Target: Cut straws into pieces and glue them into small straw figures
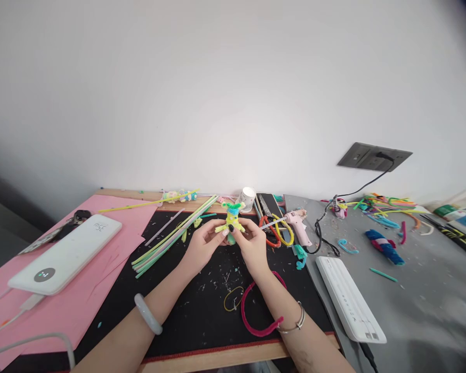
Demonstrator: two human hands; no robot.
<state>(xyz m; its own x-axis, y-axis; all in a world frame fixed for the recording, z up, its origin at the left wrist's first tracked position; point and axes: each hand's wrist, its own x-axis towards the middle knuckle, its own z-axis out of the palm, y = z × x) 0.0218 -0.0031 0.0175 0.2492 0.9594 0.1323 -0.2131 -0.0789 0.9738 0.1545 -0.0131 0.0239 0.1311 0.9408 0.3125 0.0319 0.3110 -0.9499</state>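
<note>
Both my hands meet over the black mat (pixel 202 305) and pinch a small pipe-cleaner figure (pixel 232 220), yellow-green with a blue and green top. My left hand (pixel 204 243) grips it from the left side. On the right, my right hand (pixel 252 243) grips it with dark-nailed fingers closed on its lower part. A pale bangle sits on my left wrist and a thin metal bracelet on my right wrist. A curved pink pipe cleaner (pixel 252 311) lies on the mat beneath my right forearm, beside a small yellow loop (pixel 233 299).
Long green and yellow pipe cleaners (pixel 171 238) lie left of the hands. A white power bank (pixel 66 254) rests on pink paper (pixel 34 311). A pink glue gun (pixel 299 225), scissors, a white cup (pixel 246 198), a white keyboard (pixel 349 300) and loose coloured pipe cleaners (pixel 384 212) lie to the right.
</note>
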